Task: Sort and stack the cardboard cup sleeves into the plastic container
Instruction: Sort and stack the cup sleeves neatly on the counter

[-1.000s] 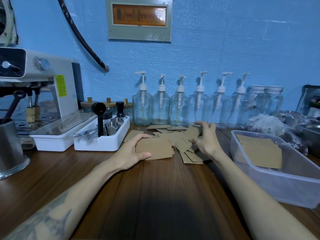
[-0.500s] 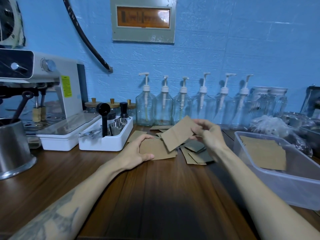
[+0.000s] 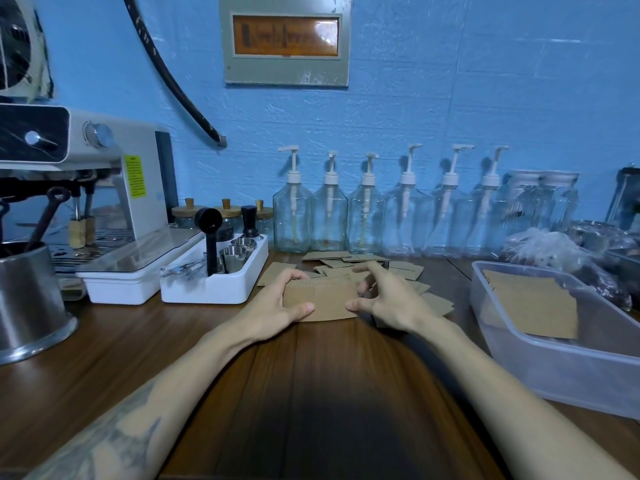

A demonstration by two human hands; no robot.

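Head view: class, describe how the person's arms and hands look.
Both arms are bare, no sleeves showing. The left forearm carries a dark tattoo; the right forearm is unmarked. Neither left hand nor right hand shows gloves, rings or a watch.

dim cool bluish indoor light, glare patch on the orange wall panel [image 3: 285, 35], dark soft shadow on the wooden surface [image 3: 104, 344] near the bottom centre, strong wide-angle bending at edges, bottles [image 3: 367, 216] slightly soft, right edge blurry, mild overall softness
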